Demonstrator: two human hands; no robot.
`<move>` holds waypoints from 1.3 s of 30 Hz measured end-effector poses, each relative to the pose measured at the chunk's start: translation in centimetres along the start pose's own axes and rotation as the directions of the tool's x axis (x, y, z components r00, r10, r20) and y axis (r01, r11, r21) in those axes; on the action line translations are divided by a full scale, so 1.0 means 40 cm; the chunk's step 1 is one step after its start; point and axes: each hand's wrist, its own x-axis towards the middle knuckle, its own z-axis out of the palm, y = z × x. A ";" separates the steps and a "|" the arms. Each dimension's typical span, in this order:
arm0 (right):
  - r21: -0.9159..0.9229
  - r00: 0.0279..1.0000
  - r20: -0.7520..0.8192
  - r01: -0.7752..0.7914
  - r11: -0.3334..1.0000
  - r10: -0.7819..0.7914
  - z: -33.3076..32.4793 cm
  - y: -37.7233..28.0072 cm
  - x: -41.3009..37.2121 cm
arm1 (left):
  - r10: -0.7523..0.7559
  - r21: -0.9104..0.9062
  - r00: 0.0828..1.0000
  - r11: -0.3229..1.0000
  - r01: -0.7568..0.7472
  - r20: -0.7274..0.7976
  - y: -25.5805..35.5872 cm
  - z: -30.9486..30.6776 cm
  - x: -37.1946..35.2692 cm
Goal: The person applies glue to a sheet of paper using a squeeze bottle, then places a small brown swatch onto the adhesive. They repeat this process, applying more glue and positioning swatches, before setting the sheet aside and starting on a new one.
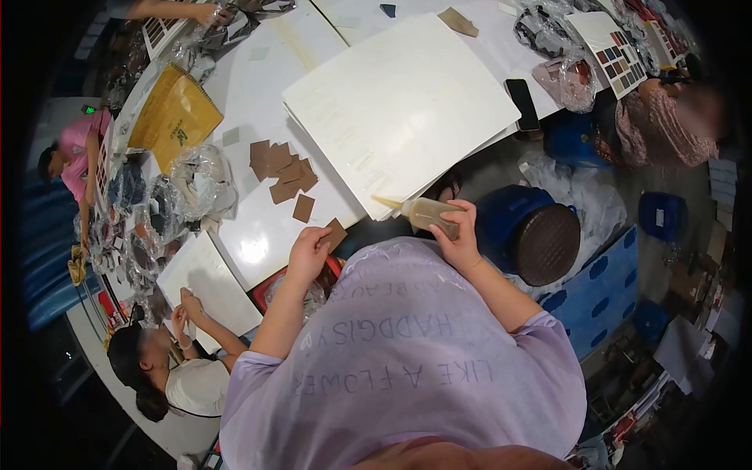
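White tabletop (251,239): our left hand (307,254) pinches a brown swatch (337,233), eight o'clock from the nozzle (388,202); our right hand's (462,239) fingers clamp the bottle (427,213), axis toward ten.

**Black phone (523,106) and yellow envelope (174,113) on a crowded worktop (258,235)**

The phone lies at the worktop's right edge. Toward the far right corner sit a plastic-wrapped bundle (565,82) and a colour swatch card (615,63); a dark blue scrap (388,10) lies near the far edge. The envelope lies toward the left edge, with a clear-bagged pale bundle (201,182) just beside its lower end.

Beyond the left edge is a person in pink (78,153); nearer, a person in a white top (194,385) leans toward a white board (205,290). Off the right edge are a person in a patterned top (662,129) and a blue drum (500,215) beside a round brown seat (548,244).
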 end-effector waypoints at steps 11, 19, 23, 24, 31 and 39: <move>-0.154 0.970 -0.242 -0.052 0.987 0.013 -0.095 0.104 0.033 | 0.019 -0.001 1.000 1.000 -0.019 0.009 0.015 0.001 0.018; -0.110 0.951 -0.307 -0.057 0.992 0.021 -0.060 0.090 0.076 | -0.007 0.009 0.999 1.000 0.006 0.041 0.025 -0.002 0.038; -0.189 0.975 -0.216 -0.001 0.982 -0.041 -0.057 0.096 0.085 | -0.028 0.030 0.998 0.999 0.027 0.049 0.037 -0.007 0.047; -0.189 0.984 -0.174 0.011 0.982 -0.044 -0.056 0.092 0.081 | -0.029 0.025 0.998 0.999 0.028 0.048 0.034 -0.007 0.046; 0.024 0.944 -0.321 -0.074 0.997 0.078 -0.014 0.105 0.145 | -0.028 0.024 0.998 0.999 0.027 0.047 0.022 -0.016 0.045; -0.083 0.989 -0.144 0.011 0.997 -0.023 -0.002 0.095 0.155 | -0.028 -0.013 0.999 1.000 0.028 0.016 0.005 -0.026 0.049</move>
